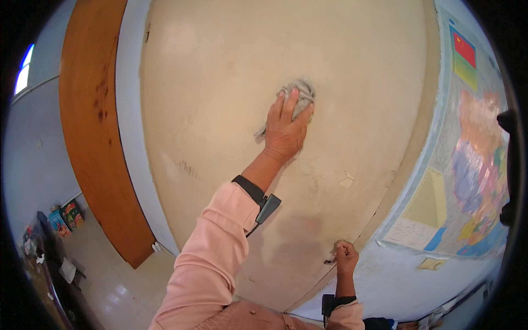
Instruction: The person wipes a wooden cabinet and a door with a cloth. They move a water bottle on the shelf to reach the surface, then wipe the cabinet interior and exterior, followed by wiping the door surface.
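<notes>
My left hand [288, 130] presses a crumpled grey cloth [304, 93] flat against a cream-coloured door [231, 123], its fingers spread over the fabric. A loose corner of the cloth sticks out to the left below my fingers. Lower down, my right hand [346, 255] is curled at the door's right edge, close to a small dark metal lock fitting [329, 262]. Whatever lies inside those fingers is hidden. Between the hands the door surface bears a peeled patch [347, 180], and to the left there are dark scribbles [188, 169].
A hinge [147, 33] marks the door's left side. Further left stands a brown wooden panel [90, 123]. On the right wall hangs a map [474, 165] above a wall switch [432, 264]. Printed boxes [66, 218] and a dark-edged table [53, 297] stand at lower left.
</notes>
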`<action>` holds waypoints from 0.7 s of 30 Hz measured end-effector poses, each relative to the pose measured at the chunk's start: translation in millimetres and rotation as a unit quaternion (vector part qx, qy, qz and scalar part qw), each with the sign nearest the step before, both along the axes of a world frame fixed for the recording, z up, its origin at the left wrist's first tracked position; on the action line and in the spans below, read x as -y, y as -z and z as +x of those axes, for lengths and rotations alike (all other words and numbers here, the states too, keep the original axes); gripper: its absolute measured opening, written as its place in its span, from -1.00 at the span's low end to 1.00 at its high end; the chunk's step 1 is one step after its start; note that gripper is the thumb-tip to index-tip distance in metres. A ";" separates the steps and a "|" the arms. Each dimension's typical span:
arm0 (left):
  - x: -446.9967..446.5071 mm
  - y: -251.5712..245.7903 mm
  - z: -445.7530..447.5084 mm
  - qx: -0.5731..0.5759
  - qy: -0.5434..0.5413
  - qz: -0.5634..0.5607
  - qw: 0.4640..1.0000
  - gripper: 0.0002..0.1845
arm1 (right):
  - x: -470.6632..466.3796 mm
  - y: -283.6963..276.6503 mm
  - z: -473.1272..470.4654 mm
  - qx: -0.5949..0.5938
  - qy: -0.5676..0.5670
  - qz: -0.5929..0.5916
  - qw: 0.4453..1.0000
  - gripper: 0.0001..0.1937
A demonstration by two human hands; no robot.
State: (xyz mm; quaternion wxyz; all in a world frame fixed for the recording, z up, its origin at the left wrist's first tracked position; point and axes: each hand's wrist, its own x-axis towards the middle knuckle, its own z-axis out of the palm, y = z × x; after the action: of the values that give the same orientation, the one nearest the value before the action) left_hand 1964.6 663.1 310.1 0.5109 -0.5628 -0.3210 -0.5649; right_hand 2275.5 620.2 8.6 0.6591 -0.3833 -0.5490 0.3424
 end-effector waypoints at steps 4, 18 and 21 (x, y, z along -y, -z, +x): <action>5.9 55.2 2.7 -0.001 0.014 -0.034 0.999 -0.56 | -3.7 2.3 4.9 -0.072 0.001 -0.068 0.995 -0.93; 66.9 123.3 -35.8 -0.069 0.104 -0.108 0.986 -0.59 | -4.8 30.2 12.1 -0.026 0.079 -0.056 0.995 -0.77; 68.4 41.0 -61.5 0.025 0.045 -0.021 0.998 -0.49 | -2.2 27.1 13.1 -0.052 0.065 -0.118 0.989 -0.76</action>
State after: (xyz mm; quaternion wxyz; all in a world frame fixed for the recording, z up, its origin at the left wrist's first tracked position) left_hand 1903.2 594.7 269.1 0.4652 -0.5729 -0.3195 -0.5944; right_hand 2288.6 622.3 -18.5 0.6577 -0.4749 -0.4434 0.3812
